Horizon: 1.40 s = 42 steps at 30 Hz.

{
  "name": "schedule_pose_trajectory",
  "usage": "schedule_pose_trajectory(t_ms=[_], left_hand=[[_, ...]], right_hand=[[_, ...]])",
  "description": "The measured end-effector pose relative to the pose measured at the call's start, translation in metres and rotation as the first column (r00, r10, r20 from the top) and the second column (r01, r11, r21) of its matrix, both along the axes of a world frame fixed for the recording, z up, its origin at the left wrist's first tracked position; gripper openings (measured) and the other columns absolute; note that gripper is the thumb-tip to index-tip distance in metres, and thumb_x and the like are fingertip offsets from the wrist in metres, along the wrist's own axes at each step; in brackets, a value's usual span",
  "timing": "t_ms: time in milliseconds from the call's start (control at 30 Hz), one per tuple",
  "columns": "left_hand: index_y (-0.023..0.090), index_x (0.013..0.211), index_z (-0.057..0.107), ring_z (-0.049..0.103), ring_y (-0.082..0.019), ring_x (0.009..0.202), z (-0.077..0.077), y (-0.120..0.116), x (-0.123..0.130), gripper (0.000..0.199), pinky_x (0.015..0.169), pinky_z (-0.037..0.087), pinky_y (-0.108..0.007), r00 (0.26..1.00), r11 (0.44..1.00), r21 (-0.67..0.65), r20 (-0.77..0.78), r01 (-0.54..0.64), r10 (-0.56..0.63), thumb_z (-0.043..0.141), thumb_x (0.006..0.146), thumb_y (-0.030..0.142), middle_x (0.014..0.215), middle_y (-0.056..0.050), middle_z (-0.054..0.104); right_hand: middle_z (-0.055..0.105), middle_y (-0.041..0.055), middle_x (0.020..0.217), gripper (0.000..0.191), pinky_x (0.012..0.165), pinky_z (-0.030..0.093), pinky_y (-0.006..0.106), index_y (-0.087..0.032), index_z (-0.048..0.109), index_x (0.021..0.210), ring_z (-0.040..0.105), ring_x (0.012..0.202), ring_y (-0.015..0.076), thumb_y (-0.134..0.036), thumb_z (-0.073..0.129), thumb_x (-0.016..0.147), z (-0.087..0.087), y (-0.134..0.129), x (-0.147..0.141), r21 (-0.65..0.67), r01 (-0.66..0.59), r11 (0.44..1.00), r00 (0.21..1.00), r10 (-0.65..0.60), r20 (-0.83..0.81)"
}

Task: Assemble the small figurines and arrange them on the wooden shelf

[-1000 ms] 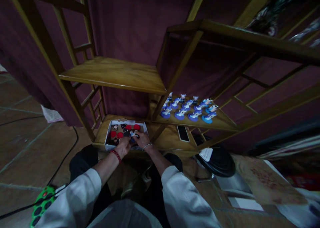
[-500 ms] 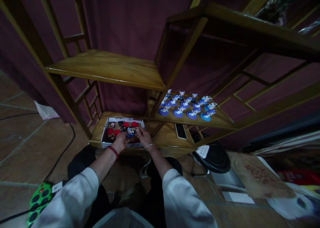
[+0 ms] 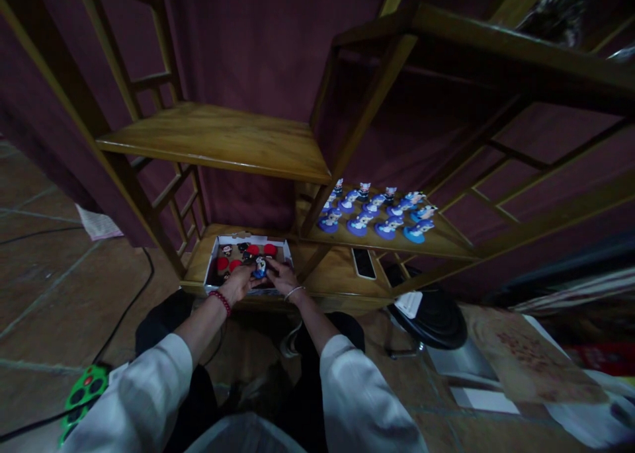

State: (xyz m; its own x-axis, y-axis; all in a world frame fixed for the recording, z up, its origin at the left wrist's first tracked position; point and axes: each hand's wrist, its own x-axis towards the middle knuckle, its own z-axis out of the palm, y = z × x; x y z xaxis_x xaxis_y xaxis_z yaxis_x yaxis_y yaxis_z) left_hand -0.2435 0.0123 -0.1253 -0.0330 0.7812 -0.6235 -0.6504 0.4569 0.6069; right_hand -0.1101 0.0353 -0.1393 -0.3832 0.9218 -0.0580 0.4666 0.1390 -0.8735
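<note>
Between my two hands, above the front of a shallow white box, is a small blue-and-white figurine [image 3: 260, 266]. My left hand [image 3: 239, 282] is closed on its left side, and my right hand [image 3: 282, 277] pinches it from the right. The white box [image 3: 211, 262] rests on the low wooden shelf. Inside it lie red round pieces [image 3: 270, 249] and several small dark figures [image 3: 243, 247], partly covered by my hands. On the shelf to the right, several purple-and-blue figurines [image 3: 358, 222] stand upright in rows.
A phone [image 3: 364, 263] lies on the lower board right of the box. The wooden upper shelf [image 3: 213, 139] overhangs the box. A black round stool [image 3: 436, 317] stands at right, with cardboard [image 3: 536, 354] beyond. A green device [image 3: 84, 393] with cables sits on the floor at left.
The figurine has been turned more upright between my hands. My right hand has come lower and closer around it. The view has shifted slightly.
</note>
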Motion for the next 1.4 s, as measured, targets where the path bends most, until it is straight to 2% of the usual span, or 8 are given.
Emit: schedule_pose_trajectory(t_ms=[300, 633, 733, 900, 1000, 1100, 1267, 1400], left_hand=[[0.01, 0.075, 0.058, 0.063, -0.013, 0.063, -0.001, -0.001, 0.002, 0.01, 0.067, 0.055, -0.029, 0.992, 0.995, 0.027, -0.091, 0.095, -0.092, 0.05, 0.077, 0.004, 0.065, -0.006, 0.063], [0.012, 0.071, 0.054, 0.062, -0.012, 0.06, 0.002, -0.002, -0.005, 0.015, 0.067, 0.054, -0.03, 0.981, 0.991, 0.039, -0.152, 0.129, -0.122, 0.046, 0.076, 0.001, 0.063, -0.005, 0.063], [0.012, 0.076, 0.056, 0.062, -0.013, 0.061, 0.001, 0.0, -0.011, 0.011, 0.066, 0.054, -0.029, 0.968, 0.982, 0.052, -0.184, 0.184, -0.172, 0.049, 0.075, 0.002, 0.066, -0.005, 0.064], [0.011, 0.085, 0.057, 0.062, -0.013, 0.063, 0.004, 0.004, -0.023, 0.022, 0.062, 0.052, -0.025, 0.935, 0.963, 0.039, -0.252, 0.266, -0.249, 0.051, 0.068, -0.002, 0.067, -0.004, 0.065], [0.012, 0.085, 0.058, 0.062, -0.013, 0.06, 0.007, 0.004, -0.031, 0.026, 0.059, 0.05, -0.023, 0.908, 0.948, 0.022, -0.296, 0.317, -0.297, 0.051, 0.064, -0.003, 0.065, -0.003, 0.065], [0.014, 0.082, 0.058, 0.061, -0.012, 0.056, 0.007, 0.004, -0.038, 0.025, 0.055, 0.047, -0.02, 0.876, 0.936, -0.015, -0.348, 0.351, -0.334, 0.049, 0.064, -0.002, 0.06, -0.001, 0.063], [0.014, 0.077, 0.056, 0.057, -0.01, 0.046, 0.005, 0.004, -0.043, 0.019, 0.047, 0.041, -0.017, 0.866, 0.95, -0.044, -0.401, 0.309, -0.3, 0.048, 0.067, 0.002, 0.049, 0.003, 0.058], [0.013, 0.076, 0.056, 0.057, -0.01, 0.048, 0.005, 0.002, -0.04, 0.012, 0.049, 0.041, -0.018, 0.879, 0.955, -0.009, -0.389, 0.295, -0.275, 0.054, 0.066, 0.007, 0.052, 0.001, 0.059]], right_hand=[[0.059, 0.0005, 0.116, 0.046, 0.097, 0.039, 0.031, -0.024, 0.053, 0.12, 0.054, 0.108, 0.0165, -0.011, 0.048, 0.075, 0.004, -0.002, 0.002, -0.014, -0.008, 1.0, 0.998, 0.009, 0.065], [0.061, 0.0011, 0.112, 0.047, 0.095, 0.04, 0.031, -0.022, 0.055, 0.118, 0.055, 0.105, 0.0173, -0.009, 0.048, 0.073, -0.002, 0.002, -0.005, 0.04, -0.043, 0.998, 0.996, 0.04, 0.073], [0.061, 0.0003, 0.112, 0.052, 0.095, 0.039, 0.031, -0.024, 0.051, 0.121, 0.055, 0.105, 0.0166, -0.009, 0.048, 0.072, -0.003, 0.007, -0.007, 0.037, -0.058, 0.998, 0.997, 0.056, 0.058], [0.06, -0.0008, 0.113, 0.058, 0.094, 0.039, 0.032, -0.027, 0.046, 0.125, 0.055, 0.104, 0.0166, -0.01, 0.051, 0.069, -0.001, 0.015, -0.009, 0.027, -0.132, 0.991, 0.991, 0.132, 0.0], [0.061, -0.0003, 0.11, 0.055, 0.09, 0.041, 0.031, -0.025, 0.05, 0.12, 0.056, 0.1, 0.017, -0.012, 0.055, 0.067, -0.002, 0.019, -0.014, 0.013, -0.175, 0.984, 0.983, 0.176, -0.057], [0.063, 0.0, 0.103, 0.045, 0.087, 0.043, 0.03, -0.023, 0.057, 0.109, 0.057, 0.096, 0.0167, -0.014, 0.058, 0.065, -0.004, 0.021, -0.022, 0.0, -0.165, 0.986, 0.984, 0.165, -0.073], [0.064, 0.0, 0.093, 0.033, 0.083, 0.044, 0.029, -0.019, 0.059, 0.097, 0.058, 0.087, 0.0149, -0.015, 0.059, 0.064, -0.01, 0.019, -0.031, -0.021, -0.102, 0.995, 0.991, 0.1, -0.088], [0.064, 0.0005, 0.091, 0.027, 0.083, 0.044, 0.029, -0.019, 0.059, 0.093, 0.059, 0.087, 0.015, -0.016, 0.06, 0.066, -0.008, 0.016, -0.029, -0.016, -0.041, 0.999, 0.994, 0.039, -0.106]])
